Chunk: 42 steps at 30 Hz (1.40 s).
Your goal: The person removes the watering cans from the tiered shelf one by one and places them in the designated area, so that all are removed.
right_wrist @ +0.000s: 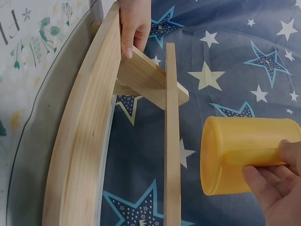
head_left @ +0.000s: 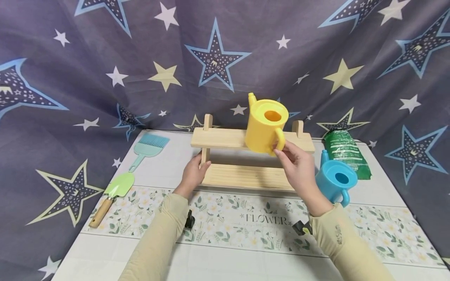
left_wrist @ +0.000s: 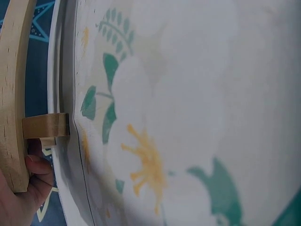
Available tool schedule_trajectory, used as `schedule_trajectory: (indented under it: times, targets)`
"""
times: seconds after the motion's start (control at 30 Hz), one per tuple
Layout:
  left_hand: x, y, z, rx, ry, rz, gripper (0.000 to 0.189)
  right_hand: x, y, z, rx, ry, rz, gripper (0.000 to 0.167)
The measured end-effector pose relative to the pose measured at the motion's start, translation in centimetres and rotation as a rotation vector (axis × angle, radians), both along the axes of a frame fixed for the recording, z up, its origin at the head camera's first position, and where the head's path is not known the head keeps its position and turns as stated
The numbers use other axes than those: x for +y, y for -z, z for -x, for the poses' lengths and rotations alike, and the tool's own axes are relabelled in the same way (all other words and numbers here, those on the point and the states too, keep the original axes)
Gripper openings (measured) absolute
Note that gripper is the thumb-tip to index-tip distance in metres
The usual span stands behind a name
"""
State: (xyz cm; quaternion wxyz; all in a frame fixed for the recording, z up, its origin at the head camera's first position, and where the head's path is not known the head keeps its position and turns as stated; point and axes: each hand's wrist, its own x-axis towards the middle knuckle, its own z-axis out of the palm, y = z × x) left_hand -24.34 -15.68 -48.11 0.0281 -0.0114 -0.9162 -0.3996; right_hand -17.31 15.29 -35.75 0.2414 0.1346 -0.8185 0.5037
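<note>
In the head view, the right hand (head_left: pixel 299 168) pinches the handle of a yellow watering can (head_left: pixel 261 130), roughly upright over the upper board of a wooden shelf (head_left: pixel 242 176); the left hand (head_left: pixel 193 171) holds the shelf's left end. A blue watering can (head_left: pixel 330 183) sits by the right wrist on the tabletop (head_left: pixel 105 253). In the left wrist view, that grip curls round the wood. In the right wrist view, the yellow watering can's base is apart from the upper board.

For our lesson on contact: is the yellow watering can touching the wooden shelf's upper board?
Apart. The right wrist view plainly shows starry cloth between the base of the yellow watering can and the upper board.
</note>
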Motion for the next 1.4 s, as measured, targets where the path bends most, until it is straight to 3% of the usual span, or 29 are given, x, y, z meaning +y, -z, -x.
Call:
schedule_trajectory:
  times: [0.5, 0.83, 1.07, 1.4]
  targets:
    - [0.2, -0.1, 0.0, -0.019, -0.003, -0.005, 0.055, 3.1, 0.0, -1.2, 0.060, 0.034, 0.009, 0.028]
    - [0.0, 0.0, 0.1, -0.010, -0.002, -0.010, 0.053, 5.3, 0.1, -2.1, 0.090, 0.124, -0.033, 0.032]
    - [0.0, 0.0, 0.1, -0.008, 0.000, -0.012, 0.054, 6.6, 0.1, -2.5, 0.111, 0.120, 0.003, 0.031]
    - [0.0, 0.0, 0.0, -0.015, -0.003, -0.015, 0.054, 8.1, -0.4, -3.4, 0.087, 0.228, -0.007, 0.033]
